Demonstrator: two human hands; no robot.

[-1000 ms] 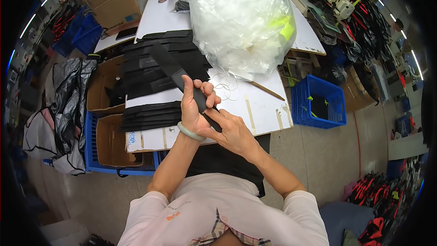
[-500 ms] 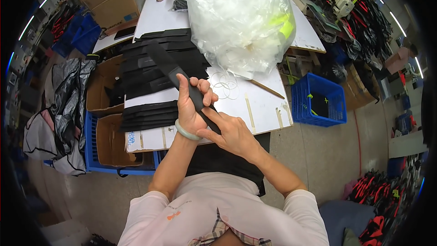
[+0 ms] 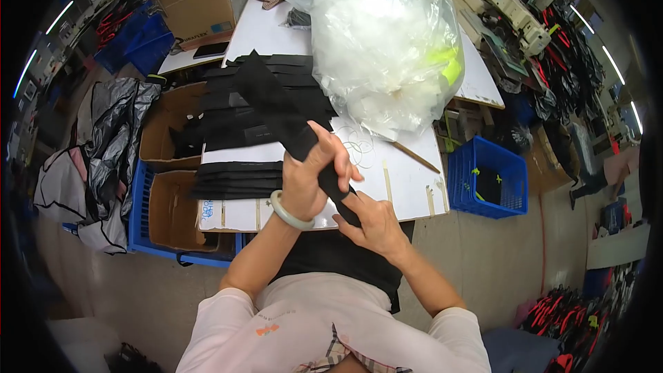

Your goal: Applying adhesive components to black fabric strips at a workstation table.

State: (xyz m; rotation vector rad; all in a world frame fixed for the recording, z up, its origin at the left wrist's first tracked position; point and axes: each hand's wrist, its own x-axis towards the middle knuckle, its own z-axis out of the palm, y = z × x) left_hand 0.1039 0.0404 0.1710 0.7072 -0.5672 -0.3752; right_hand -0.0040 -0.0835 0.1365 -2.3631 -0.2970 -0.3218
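A long black fabric strip [image 3: 273, 107] lies diagonally across my two hands above the table's near edge, its pointed far end up over the other strips. My left hand [image 3: 307, 176], with a pale bangle [image 3: 290, 213] at the wrist, is wrapped round the middle of it, thumb along the top. The fingers of my right hand [image 3: 376, 226] pinch its lower end. Under and beyond it, several black strips lie overlapped in a row [image 3: 238, 128] on the white table [image 3: 276, 34]. Nearer, at the left, is a smaller stack of black strips [image 3: 238, 179].
A clear bag of white stuffing [image 3: 387, 48] stands on the table, beside a brown stick [image 3: 418, 157]. Blue crate [image 3: 487, 176] at right, cardboard boxes [image 3: 176, 200] in a blue basket at left. Behind right is a sewing machine [image 3: 504, 7]; silver-grey covers [image 3: 114, 159] hang at left.
The black strip has turned to show a broader face and a pointed far end. My left fingers have loosened and stretched round it; both hands sit slightly lower and further right.
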